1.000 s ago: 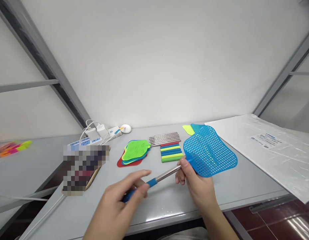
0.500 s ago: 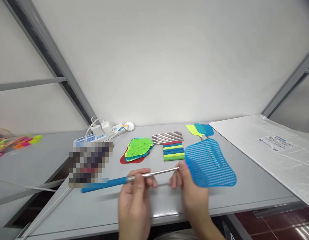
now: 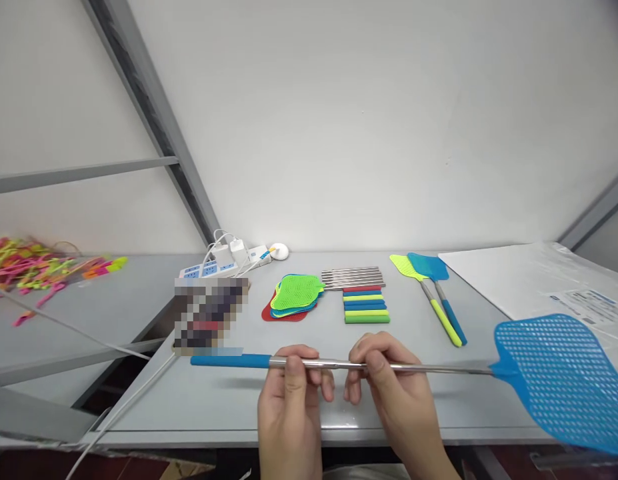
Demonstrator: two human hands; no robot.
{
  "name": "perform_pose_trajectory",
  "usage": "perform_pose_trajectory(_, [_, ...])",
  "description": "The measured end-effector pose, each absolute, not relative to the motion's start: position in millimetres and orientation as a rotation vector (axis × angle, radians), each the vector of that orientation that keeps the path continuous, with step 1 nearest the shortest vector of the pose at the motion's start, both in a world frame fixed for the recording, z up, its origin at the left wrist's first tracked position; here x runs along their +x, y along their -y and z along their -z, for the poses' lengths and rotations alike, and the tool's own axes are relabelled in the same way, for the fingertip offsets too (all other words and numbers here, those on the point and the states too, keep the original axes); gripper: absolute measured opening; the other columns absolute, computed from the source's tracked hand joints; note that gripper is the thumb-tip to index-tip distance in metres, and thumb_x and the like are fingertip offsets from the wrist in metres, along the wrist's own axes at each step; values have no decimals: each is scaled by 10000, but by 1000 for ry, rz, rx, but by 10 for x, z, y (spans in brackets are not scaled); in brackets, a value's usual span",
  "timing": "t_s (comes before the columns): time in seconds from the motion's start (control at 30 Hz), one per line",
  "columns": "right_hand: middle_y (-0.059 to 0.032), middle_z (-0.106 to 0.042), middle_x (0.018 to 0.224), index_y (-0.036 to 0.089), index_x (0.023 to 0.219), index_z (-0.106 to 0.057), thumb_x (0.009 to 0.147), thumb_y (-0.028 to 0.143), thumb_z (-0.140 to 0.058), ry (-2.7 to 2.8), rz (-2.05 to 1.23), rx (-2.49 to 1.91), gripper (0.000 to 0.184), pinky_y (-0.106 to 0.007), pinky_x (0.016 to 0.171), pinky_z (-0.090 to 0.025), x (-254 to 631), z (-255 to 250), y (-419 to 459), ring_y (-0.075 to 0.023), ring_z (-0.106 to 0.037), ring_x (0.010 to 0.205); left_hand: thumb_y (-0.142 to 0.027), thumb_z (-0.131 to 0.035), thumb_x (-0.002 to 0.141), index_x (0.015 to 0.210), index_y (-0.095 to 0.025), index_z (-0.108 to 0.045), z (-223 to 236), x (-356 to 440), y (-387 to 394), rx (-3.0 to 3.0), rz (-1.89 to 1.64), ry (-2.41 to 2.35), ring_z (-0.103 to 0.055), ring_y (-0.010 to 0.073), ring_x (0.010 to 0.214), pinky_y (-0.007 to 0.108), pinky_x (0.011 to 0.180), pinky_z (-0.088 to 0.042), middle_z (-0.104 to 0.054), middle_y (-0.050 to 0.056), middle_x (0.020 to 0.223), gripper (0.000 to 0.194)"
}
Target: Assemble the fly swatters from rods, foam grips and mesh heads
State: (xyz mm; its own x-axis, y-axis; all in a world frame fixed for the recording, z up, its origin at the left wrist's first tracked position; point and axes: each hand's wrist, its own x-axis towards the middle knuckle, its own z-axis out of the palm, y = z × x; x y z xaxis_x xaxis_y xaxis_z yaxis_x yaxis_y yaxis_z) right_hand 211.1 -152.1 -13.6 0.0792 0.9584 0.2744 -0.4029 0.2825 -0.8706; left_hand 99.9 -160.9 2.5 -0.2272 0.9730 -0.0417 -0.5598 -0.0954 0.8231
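A blue fly swatter (image 3: 563,380) with a telescopic metal rod lies level across both my hands, above the table's front. My left hand (image 3: 293,393) is closed around the rod close to the blue handle grip (image 3: 231,361). Farther right along the rod, my right hand (image 3: 393,383) pinches it between thumb and fingers. The swatter's mesh head reaches out to the right edge of the view. Beyond my hands lie a stack of swatter heads (image 3: 299,292), a row of metal rods (image 3: 353,277) and a row of coloured grips (image 3: 366,307).
Two complete swatters, one yellow-green (image 3: 436,303) and one blue (image 3: 446,297), lie at the right rear. A white plastic-wrapped board (image 3: 533,280) covers the right side. A power strip (image 3: 209,269) with cables and a pixelated object (image 3: 213,317) are at left, with colourful pieces (image 3: 33,273) beyond.
The rod has been drawn out longer, and the blue head has moved right, away from my hands. My right hand now grips farther from the head. The view has shifted left.
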Motion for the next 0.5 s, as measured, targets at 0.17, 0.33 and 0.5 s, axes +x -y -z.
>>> perform_pose_trajectory(0.17, [63, -457, 434, 175, 756, -656, 909, 459, -604, 789, -1123, -817, 327, -244, 415, -441, 2351, 75, 1524, -92, -446, 370, -482, -732, 808, 882, -172, -670, 14, 716, 1479, 616, -1648, -896, -472, 76, 527, 206, 549, -429, -479, -35, 650, 324])
perform_pose_trajectory(0.33, [84, -334, 452, 196, 636, -489, 915, 423, -603, 416, -840, -831, 376, -192, 363, -310, 2827, -147, 1426, -67, -283, 388, -428, -716, 834, 830, -162, -655, -83, 209, 1321, 579, -1936, -932, -438, 68, 498, 247, 594, -476, -458, -49, 662, 273])
perform_pose_trajectory(0.5, [74, -368, 536, 201, 725, -537, 898, 427, -634, 443, -965, -731, 301, -194, 410, -341, 2740, -95, 1359, -67, -320, 446, -440, -673, 870, 853, -177, -663, -114, 312, 1362, 637, -2000, -903, -443, 68, 492, 263, 627, -493, -461, -49, 672, 263])
